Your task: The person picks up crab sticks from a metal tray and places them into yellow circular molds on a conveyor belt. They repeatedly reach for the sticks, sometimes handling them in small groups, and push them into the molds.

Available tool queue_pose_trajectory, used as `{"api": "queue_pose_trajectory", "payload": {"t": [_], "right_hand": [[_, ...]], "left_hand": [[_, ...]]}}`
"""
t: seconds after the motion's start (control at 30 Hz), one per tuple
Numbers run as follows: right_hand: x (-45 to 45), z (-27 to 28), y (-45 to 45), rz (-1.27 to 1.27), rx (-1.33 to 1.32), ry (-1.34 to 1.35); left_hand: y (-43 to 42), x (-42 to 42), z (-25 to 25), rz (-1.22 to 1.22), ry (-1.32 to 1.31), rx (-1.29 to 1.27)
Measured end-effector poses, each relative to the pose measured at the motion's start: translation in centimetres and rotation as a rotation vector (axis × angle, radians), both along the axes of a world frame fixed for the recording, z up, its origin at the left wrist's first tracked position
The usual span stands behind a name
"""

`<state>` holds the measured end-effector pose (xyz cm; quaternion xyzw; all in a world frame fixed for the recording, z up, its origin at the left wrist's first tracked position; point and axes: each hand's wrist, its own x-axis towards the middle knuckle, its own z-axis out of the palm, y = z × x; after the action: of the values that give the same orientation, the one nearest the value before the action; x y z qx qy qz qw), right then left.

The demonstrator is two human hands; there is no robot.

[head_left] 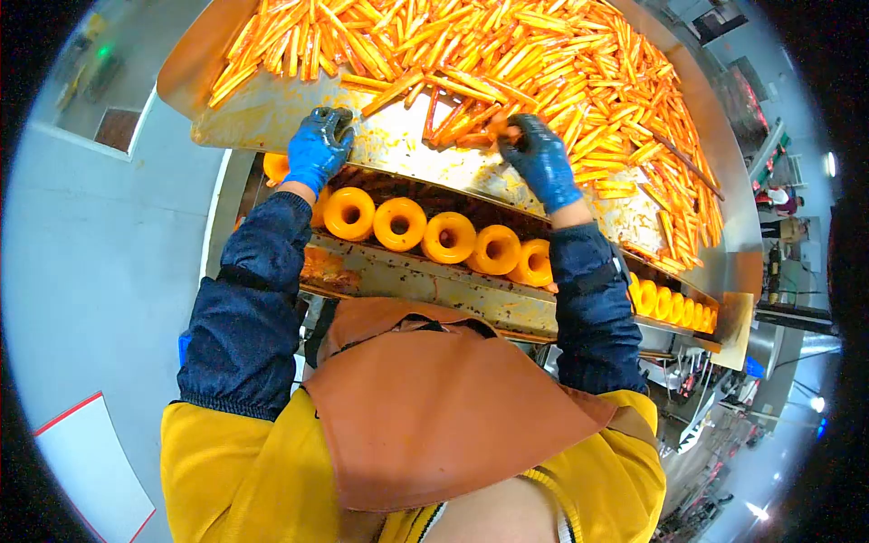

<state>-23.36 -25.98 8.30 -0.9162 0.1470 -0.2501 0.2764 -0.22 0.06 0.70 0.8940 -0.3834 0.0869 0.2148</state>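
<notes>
Right hand [540, 165], gloved in blue: positioned above the near margin of the heap of orange sticks [579, 68]. Fingers are bent downward; a blurred orange piece shows at the fingertips — whether it is gripped or only touched, I cannot tell. Further sticks lie directly beside these fingers and spread beyond them.

Left hand [319, 152], also gloved in blue: positioned at the front edge of the metal tray [398, 136], well apart from the right hand. Fingers are curled; I cannot tell whether they close on anything. The nearest sticks lie beyond this hand, across a smeared strip of tray.

The tray has a raised, curved rear wall. Its heap is densest at the far side and continues to the right, where a dark rod [690, 165] rests across the sticks. Below the front edge runs a row of yellow cups [446, 220] with round openings.

Room: pale wall [109, 235] and red-edged white panel [95, 466] at left; people [787, 228] in the distance at right — small in view.
</notes>
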Motion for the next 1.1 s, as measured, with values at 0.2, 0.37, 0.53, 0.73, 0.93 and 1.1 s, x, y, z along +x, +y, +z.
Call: {"api": "queue_pose_trajectory", "payload": {"t": [0.2,0.37,0.53,0.73,0.93,1.1], "right_hand": [[-4.8,0.5,5.9,-0.009,0.691,-0.153],[-6.1,-4.3,9.2,-0.021,0.544,0.167],[-4.0,-2.1,11.0,-0.012,0.576,-0.173],[-1.2,-5.3,13.8,0.279,0.199,0.153],[-8.1,-4.4,2.9,0.063,-0.086,0.081],[-14.4,-0.8,-11.7,-0.476,-0.550,0.694]], "left_hand": [[0.1,-0.1,-0.1,-0.011,-0.039,-0.034],[0.0,-0.2,0.4,-0.002,0.004,-0.008],[-0.1,-0.4,0.5,0.012,0.002,-0.011],[0.2,-0.4,0.8,-0.044,-0.037,-0.052],[0.0,-0.2,0.3,-0.058,0.030,-0.039],[-2.1,0.0,1.8,-0.017,0.274,0.048]]}}
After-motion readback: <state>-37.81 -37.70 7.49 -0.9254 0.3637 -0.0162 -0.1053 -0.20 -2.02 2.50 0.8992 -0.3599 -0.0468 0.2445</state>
